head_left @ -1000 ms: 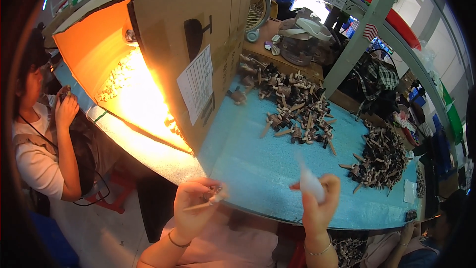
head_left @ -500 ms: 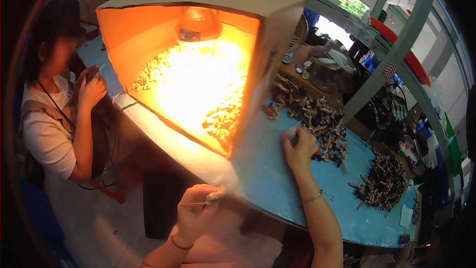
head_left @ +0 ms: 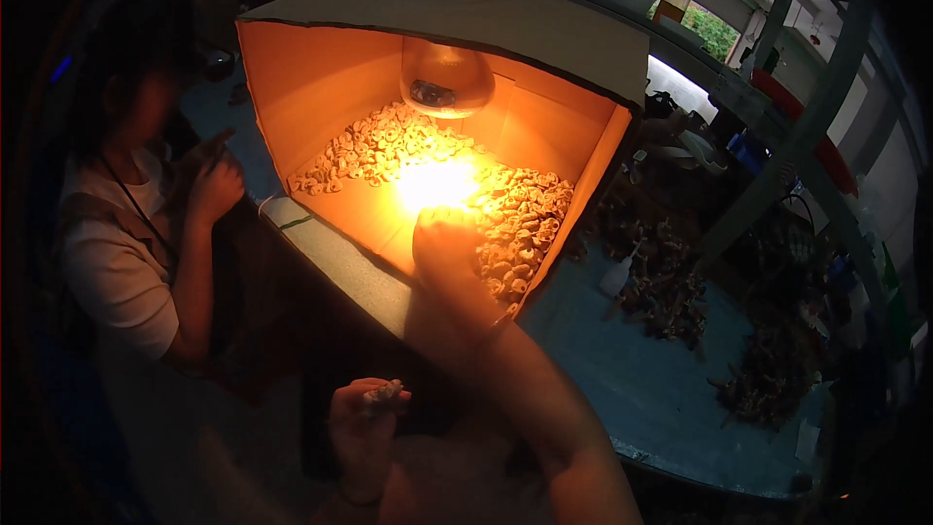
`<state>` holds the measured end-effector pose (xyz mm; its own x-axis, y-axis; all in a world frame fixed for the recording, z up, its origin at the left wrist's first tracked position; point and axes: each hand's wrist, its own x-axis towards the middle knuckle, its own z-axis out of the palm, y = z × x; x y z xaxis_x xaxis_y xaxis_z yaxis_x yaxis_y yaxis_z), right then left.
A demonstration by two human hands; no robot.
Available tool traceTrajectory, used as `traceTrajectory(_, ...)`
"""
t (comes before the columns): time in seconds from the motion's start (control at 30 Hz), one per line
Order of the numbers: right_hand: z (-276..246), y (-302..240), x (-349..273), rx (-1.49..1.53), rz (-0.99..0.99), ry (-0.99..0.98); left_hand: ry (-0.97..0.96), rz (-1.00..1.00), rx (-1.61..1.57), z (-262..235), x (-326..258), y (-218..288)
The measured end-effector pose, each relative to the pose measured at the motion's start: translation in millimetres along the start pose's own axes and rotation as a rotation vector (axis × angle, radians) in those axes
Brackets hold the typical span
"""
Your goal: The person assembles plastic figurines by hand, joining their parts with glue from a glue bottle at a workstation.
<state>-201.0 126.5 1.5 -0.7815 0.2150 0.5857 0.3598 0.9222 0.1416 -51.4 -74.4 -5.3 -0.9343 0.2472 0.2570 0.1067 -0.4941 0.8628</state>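
Note:
My left hand (head_left: 362,433), low in front of me, pinches a small pale lumpy piece (head_left: 387,395) between its fingertips. My right forearm crosses to the left, and my right hand (head_left: 447,251) reaches into an open cardboard box (head_left: 340,49), below the glowing lamp (head_left: 449,83). Glare swallows its fingertips, so what they touch is hidden. Many small, pale rounded pieces (head_left: 510,233) are heaped along the box's back and right side. A small white bottle with a thin nozzle (head_left: 615,277) is on the blue tabletop (head_left: 573,350), right of the box.
Brown, branching pieces (head_left: 666,301) lie heaped beyond the bottle, with another dark pile (head_left: 773,379) farther right. A grey metal post (head_left: 777,160) rises at the right. On the left, a co-worker (head_left: 121,243) holds both hands near the table edge.
My right hand has left the white bottle on the tabletop and moved left into the lit box. My left hand stays low with its pale piece. The picture has darkened around the lamp.

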Motion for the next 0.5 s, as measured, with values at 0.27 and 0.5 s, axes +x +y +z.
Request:
traceTrajectory(0.27,-19,-9,-8,0.399,-0.102,0.068,0.085,-0.070,-0.018,-18,2,-2)
traceTrajectory(0.5,-138,53,-124,1.540,0.309,-0.433,-0.004,-0.092,-0.103,0,-1,-14)
